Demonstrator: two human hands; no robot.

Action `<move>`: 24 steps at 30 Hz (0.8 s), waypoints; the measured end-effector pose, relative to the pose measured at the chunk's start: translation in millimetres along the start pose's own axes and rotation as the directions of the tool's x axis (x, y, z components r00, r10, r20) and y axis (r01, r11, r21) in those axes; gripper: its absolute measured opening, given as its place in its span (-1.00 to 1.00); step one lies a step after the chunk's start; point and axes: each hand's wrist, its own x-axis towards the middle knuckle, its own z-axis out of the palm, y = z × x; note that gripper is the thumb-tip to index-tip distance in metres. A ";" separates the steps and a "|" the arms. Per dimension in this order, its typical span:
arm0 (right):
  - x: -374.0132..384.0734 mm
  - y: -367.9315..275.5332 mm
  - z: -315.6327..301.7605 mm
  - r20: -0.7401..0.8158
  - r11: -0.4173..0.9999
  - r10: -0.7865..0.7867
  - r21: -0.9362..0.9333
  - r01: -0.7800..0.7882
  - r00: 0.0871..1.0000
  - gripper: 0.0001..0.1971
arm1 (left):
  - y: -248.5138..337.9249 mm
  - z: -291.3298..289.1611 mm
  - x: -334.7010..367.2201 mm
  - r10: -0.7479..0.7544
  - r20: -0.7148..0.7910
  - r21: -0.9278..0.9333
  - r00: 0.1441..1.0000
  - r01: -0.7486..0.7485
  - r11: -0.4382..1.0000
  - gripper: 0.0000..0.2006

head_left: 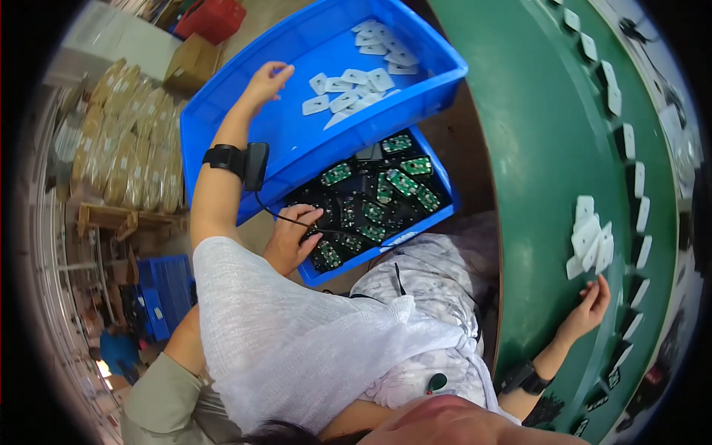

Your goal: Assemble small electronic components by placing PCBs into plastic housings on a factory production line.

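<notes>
My left hand [265, 81] hangs over the left part of a blue bin [285, 159], fingers loosely apart and nothing visible in them. Inside that bin, to the right of the hand, lie several white flat plastic covers [354, 77] in two loose groups. My right hand [586, 310] is over the green work surface [534, 245], its fingers stretched out. Its fingertips are at the near edge of a small heap of white covers [591, 241]; whether they touch cannot be made out. A black strap with a small box [256, 167] sits on my left wrist.
A lower blue bin [445, 174] holds dark cases with green circuit boards [402, 182]. Another person's hand [293, 237] reaches into it from beside me. White and dark pieces [629, 141] line the right side of the green surface. Wrapped stacks [133, 141] stand at the left.
</notes>
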 end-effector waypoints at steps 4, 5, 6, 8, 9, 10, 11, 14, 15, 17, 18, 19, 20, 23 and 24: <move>0.2 -6.8 -3.1 0.032 1.000 -0.008 -0.015 0.008 0.999 -0.79 | -30.1 -25.3 2.0 0.026 -0.109 0.037 0.994 -0.022 0.999 -0.38; -0.4 -6.2 -3.6 0.025 0.999 0.008 -0.045 -0.007 1.000 -0.79 | -34.8 -30.9 7.5 0.020 -0.108 0.032 0.994 -0.016 0.999 -0.38; -0.3 -6.1 -3.3 0.018 0.997 0.020 -0.074 -0.018 1.000 -0.79 | -38.2 -36.4 12.6 0.109 -0.113 0.231 0.988 -0.080 0.970 -0.46; -1.9 -5.9 -3.3 0.021 0.996 0.019 -0.091 -0.017 1.000 -0.79 | -48.6 -34.6 20.9 0.198 -0.096 0.414 0.976 -0.142 0.899 -0.53; -4.1 -6.1 -5.9 0.021 0.995 0.013 -0.104 -0.011 1.000 -0.79 | -68.9 -20.3 80.9 -0.062 0.043 0.267 0.997 0.048 0.962 -0.58; -2.4 -5.7 -3.5 0.034 0.994 -0.002 -0.105 0.006 0.999 -0.79 | -89.2 -10.9 129.5 -0.306 0.203 0.153 0.930 0.278 0.948 -0.61; -0.4 -6.9 -1.1 0.041 0.994 -0.015 -0.103 0.019 0.999 -0.79 | -115.3 -5.4 177.6 -0.492 0.380 0.072 0.783 0.506 0.860 -0.61; -0.9 -6.7 -0.5 0.045 0.989 -0.006 -0.146 0.012 0.999 -0.79 | -160.6 15.6 244.7 -0.610 0.727 0.063 0.315 0.854 0.516 -0.51; -1.1 -5.9 -1.0 0.044 0.990 -0.008 -0.137 0.014 0.999 -0.79 | -160.4 24.9 251.9 -0.542 0.774 0.069 0.326 0.808 0.585 -0.43; -1.0 -5.0 -2.0 0.047 0.991 -0.012 -0.130 0.018 0.999 -0.79 | -160.8 39.1 256.5 -0.376 0.827 -0.075 0.419 0.744 0.663 -0.26; -2.2 -5.0 -4.5 0.044 0.990 -0.009 -0.142 0.015 0.999 -0.79 | -147.5 43.5 261.7 -0.365 0.834 -0.075 0.415 0.740 0.668 -0.26; -2.6 -4.0 -5.3 0.046 0.989 -0.009 -0.146 0.015 0.999 -0.79 | -131.8 42.8 263.2 -0.315 0.788 -0.256 0.529 0.747 0.614 -0.22; -2.9 -3.6 -5.5 0.041 0.989 -0.007 -0.150 0.013 0.999 -0.79 | -123.2 42.2 265.8 -0.276 0.721 -0.430 0.636 0.722 0.542 -0.17; -2.7 -5.0 -4.5 0.051 0.989 -0.005 -0.147 0.013 0.999 -0.80 | -134.9 29.8 279.4 -0.423 0.756 -0.167 0.499 0.773 0.612 -0.09; -2.8 -3.9 -3.9 0.051 0.989 -0.010 -0.145 0.017 0.999 -0.80 | -132.3 30.2 283.0 -0.419 0.756 -0.171 0.503 0.770 0.615 -0.09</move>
